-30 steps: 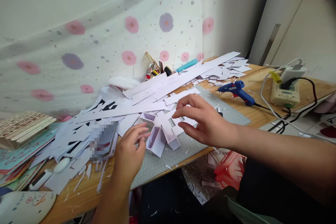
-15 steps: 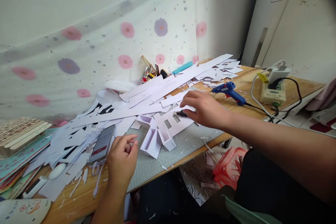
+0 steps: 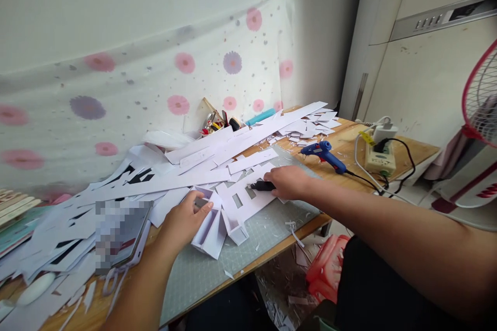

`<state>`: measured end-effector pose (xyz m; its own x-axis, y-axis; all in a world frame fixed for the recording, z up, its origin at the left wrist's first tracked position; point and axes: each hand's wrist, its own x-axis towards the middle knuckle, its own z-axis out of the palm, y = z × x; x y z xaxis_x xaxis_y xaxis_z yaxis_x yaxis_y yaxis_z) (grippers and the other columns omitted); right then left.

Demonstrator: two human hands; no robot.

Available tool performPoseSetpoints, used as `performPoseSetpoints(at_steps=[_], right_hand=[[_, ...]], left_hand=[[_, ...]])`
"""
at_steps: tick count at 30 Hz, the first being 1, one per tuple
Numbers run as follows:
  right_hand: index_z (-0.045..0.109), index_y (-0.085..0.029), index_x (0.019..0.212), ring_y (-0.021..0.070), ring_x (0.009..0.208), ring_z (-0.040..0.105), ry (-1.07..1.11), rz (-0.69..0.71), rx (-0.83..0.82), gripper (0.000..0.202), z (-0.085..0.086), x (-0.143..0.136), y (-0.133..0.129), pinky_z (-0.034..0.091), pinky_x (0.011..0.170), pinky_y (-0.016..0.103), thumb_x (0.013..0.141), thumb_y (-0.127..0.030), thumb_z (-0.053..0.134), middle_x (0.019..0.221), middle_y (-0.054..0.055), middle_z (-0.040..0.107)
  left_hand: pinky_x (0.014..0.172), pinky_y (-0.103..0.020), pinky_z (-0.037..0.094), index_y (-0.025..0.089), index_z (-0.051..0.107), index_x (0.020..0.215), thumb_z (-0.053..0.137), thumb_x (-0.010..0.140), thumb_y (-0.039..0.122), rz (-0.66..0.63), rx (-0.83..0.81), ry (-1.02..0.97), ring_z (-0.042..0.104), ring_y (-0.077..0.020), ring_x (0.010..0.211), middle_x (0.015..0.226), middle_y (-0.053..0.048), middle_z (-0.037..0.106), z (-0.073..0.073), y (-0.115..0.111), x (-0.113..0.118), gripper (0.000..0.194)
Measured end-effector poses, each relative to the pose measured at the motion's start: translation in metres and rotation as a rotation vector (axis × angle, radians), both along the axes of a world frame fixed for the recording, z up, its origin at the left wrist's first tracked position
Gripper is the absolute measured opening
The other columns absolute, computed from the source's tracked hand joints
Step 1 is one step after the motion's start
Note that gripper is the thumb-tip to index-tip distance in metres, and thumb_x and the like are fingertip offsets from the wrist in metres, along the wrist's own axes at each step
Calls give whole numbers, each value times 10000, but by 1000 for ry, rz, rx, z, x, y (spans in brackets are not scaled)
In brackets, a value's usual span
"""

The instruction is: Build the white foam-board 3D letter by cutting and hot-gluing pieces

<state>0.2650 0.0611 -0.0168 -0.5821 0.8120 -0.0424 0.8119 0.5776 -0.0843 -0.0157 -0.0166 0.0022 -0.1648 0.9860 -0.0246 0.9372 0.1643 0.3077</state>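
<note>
My right hand (image 3: 289, 182) grips the end of a black utility knife (image 3: 261, 185), its pale tip pointing left. The knife is low over a flat white board (image 3: 243, 206) with cut-out rectangular windows. Thumb and fingers apart, my left hand (image 3: 186, 222) reaches over the left side of a small folded white box (image 3: 212, 235); whether it presses on the box cannot be made out. The box has several open compartments and stands against the board's left end. Both rest on a grey cutting mat (image 3: 202, 274).
A blue glue gun (image 3: 324, 154) lies right of the mat, wired toward a power socket block (image 3: 379, 158). White board strips (image 3: 240, 142) and scraps cover the back. A phone (image 3: 130, 238) lies left. A red basket (image 3: 326, 266) is below, a fan (image 3: 483, 95) far right.
My left hand has moved right and forward, from beside the phone onto the box's left side. My right hand has shifted slightly right with the knife. The view has turned right.
</note>
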Motion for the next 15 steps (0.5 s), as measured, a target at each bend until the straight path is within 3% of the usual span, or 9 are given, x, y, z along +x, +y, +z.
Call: performPoseSetpoints(at_steps=[7,11,15], right_hand=[[623,-166,1098,291,907,642,22,-212,61,352,15,23,17,462,679,336,825,-314,456,1030,144,675],[625,-139,1084,310,939,636,14,-292,57,348,12,36,28,460,695,340,793,-276,492,1019,164,675],[623,-128,1088,309,927,646,17,-295,43,344,7,37,27,459,700,333,790,-256,507,999,168,683]], left_hand=[[596,-273,370,229,605,885,472,779,533,-61,-74,-23,610,-221,675,690,-11,648,6,15,12,348],[560,-260,319,211,522,636,488,748,478,-78,-57,-33,497,-174,583,570,22,516,1,24,13,291],[554,-259,290,215,431,562,490,712,368,-51,-25,4,444,-165,589,548,32,430,4,27,14,222]])
